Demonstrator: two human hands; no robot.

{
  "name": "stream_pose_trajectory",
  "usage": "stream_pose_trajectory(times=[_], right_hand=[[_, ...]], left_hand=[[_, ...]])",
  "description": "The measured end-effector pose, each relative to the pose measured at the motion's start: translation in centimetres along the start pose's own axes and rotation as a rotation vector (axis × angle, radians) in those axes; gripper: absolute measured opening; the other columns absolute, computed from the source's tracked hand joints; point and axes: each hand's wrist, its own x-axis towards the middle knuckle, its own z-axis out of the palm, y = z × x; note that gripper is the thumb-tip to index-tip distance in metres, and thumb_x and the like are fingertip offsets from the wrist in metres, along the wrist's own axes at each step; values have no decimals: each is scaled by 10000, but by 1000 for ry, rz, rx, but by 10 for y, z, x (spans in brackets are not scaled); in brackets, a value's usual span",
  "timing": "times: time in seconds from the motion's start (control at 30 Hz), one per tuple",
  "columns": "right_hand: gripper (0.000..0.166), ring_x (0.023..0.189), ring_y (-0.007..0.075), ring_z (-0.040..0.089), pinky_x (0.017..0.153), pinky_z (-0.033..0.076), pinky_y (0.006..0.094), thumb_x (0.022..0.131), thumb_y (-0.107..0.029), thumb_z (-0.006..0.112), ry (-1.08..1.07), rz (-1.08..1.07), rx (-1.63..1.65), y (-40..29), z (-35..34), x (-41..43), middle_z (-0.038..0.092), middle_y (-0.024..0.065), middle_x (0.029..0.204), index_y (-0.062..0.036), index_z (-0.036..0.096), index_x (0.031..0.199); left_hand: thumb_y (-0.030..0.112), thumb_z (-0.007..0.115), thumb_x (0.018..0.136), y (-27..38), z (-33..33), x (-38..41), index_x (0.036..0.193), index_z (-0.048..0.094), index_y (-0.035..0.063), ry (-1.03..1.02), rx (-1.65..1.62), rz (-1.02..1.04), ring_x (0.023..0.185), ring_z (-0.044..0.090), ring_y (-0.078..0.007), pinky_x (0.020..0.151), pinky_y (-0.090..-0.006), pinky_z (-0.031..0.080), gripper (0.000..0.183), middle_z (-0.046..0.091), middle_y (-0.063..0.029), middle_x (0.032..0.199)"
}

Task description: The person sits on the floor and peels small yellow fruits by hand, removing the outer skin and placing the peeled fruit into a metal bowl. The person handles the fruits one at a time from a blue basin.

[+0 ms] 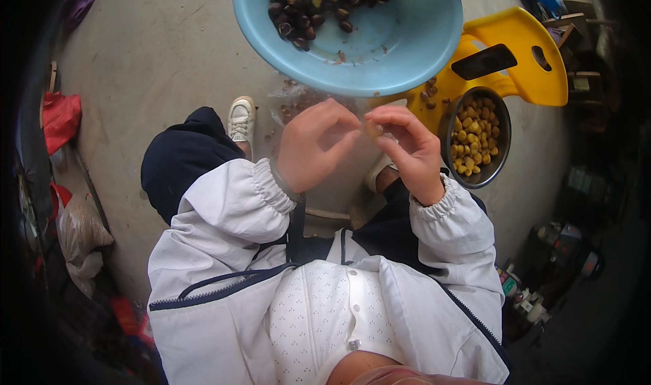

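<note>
My right hand (pixel 414 148) pinches a pale peeled-looking chestnut (pixel 375 129) between thumb and fingertips. Close beside it, my left hand (pixel 318 146) has its thumb and forefinger brought together near the nut. Blur hides whether anything sits between those two fingers. Beyond both hands is a light blue plastic basin (pixel 376 77) with dark brown chestnuts (pixel 310 8) heaped at its far left. To the right stands a metal bowl (pixel 501 158) of yellow peeled chestnuts (pixel 473 135). Brown shell pieces (pixel 310 100) lie on a clear plastic bag (pixel 277 115) under the basin's near edge.
A yellow plastic chair (pixel 539 23) sits at right, with a black phone (pixel 484 62) and a few shell bits (pixel 430 97) on it. My shoe (pixel 241 118) rests on the concrete floor (pixel 168 49). Along the left are a red bag (pixel 61 120) and a filled plastic sack (pixel 81 232).
</note>
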Motion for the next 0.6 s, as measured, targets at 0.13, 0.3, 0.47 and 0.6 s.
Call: stream_pose_trajectory(times=[0.13, 0.3, 0.47, 0.6], right_hand=[[356, 982, 224, 643, 825, 535, 310, 794, 141, 658, -10, -154, -367, -6, 6, 3, 625, 121, 1103, -16, 658, 1114], [369, 937, 280, 647, 767, 544, 338, 762, 148, 665, -19, -274, -598, -5, 11, 2, 623, 130, 1065, -22, 658, 1089], [359, 966, 275, 648, 799, 542, 347, 769, 151, 664, -50, -264, -549, -7, 11, 3, 629, 134, 1092, -11, 656, 1089], [316, 1054, 226, 634, 911, 532, 346, 836, 114, 653, -77, -40, -99, -3, 3, -1, 632, 129, 1175, 23, 644, 1139]], left_hand=[[61, 686, 815, -2, 2, -1, 914, 678, 31, 3, 68, 12, 852, 656, -301, 747, -366, 517, 104, 659, -111, 887], [-35, 697, 792, -10, 6, 1, 876, 663, 3, 41, 140, 163, 732, 614, -230, 624, -312, 458, 98, 661, -88, 811], [-5, 692, 791, -12, 6, 1, 844, 625, 4, 43, 210, 196, 710, 606, -214, 619, -303, 454, 86, 638, -84, 785], [12, 650, 833, -3, 3, 0, 856, 594, 16, 60, 81, -70, 695, 564, -113, 586, -249, 415, 60, 596, -27, 775]])
